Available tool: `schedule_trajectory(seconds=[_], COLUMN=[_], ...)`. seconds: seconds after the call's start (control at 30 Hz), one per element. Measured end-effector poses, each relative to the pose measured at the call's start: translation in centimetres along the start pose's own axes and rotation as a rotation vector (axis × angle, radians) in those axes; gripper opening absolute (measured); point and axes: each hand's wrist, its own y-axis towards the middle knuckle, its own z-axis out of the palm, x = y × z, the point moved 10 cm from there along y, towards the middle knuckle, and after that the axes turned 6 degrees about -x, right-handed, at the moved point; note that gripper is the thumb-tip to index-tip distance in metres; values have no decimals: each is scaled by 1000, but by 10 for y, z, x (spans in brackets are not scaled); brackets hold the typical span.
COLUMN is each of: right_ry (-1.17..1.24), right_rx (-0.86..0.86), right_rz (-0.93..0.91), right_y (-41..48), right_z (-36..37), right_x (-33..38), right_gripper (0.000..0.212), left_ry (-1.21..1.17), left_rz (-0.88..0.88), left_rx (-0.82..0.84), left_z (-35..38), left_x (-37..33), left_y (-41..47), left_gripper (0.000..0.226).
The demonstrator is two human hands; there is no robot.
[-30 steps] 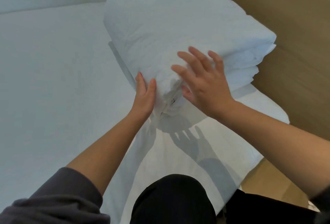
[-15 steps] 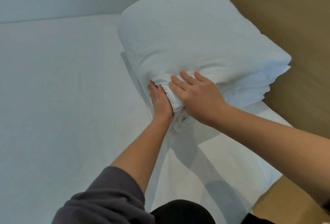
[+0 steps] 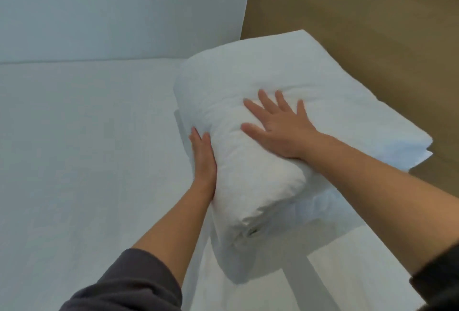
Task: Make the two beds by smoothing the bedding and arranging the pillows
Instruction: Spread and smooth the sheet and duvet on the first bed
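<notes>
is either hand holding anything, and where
Nothing is gripped: the left hand presses flat against the left side of the folded white bedding, and the right hand lies flat on its top.

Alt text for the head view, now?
Two bare hands press a folded bundle of white bedding on a white bed: the right hand lies flat on top, fingers spread, the left hand against its left side. A brown headboard stands behind, a pale wall to the left.
</notes>
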Motion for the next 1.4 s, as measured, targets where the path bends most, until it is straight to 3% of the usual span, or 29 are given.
schedule_trajectory(seconds=[0.1,0.2,0.33,0.47,0.53,0.63,0.83,0.93,1.0,1.13,1.2,1.3,1.4], right_ry=[48,170,64,127,124,119,71,78,141,224,146,66,93], right_rx=[131,28,19,84,-11,-94,-111,-41,-28,-168,-146,-89,-136], right_rz=[-15,-29,-69,-156,-186,-92,-61,-53,-35,-120,-167,-167,-159], right_y=[11,60,89,126,167,213,222,229,240,255,246,247,256], right_z=[27,-4,34,28,-6,-25,58,70,48,-1,22,45,32], right_x=[-9,-21,-9,-13,-15,-48,-69,-75,-67,7,39,40,39], right_gripper=[68,67,68,69,71,65,65,66,67,65,65,66,66], left_ry=[66,27,73,47,18,-8,93,7,-118,-201,-209,-134,-171], left_rz=[78,1,117,85,63,119,181,123,92,65,29,8,21], left_rx=[37,-8,-72,-126,-219,-203,-257,-208,-219,-407,-400,-240,-241], left_z=[11,-12,6,-29,-47,-37,5,9,-13,-57,-41,-8,-14], left_x=[-3,6,-13,-10,-17,-38,-44,-33,-34,-43,-37,-37,-43], left_y=[9,59,63,82,95,107,148,149,160,184,183,183,195], left_gripper=[86,94,58,81,68,60,54,59,56,61,52,37,47])
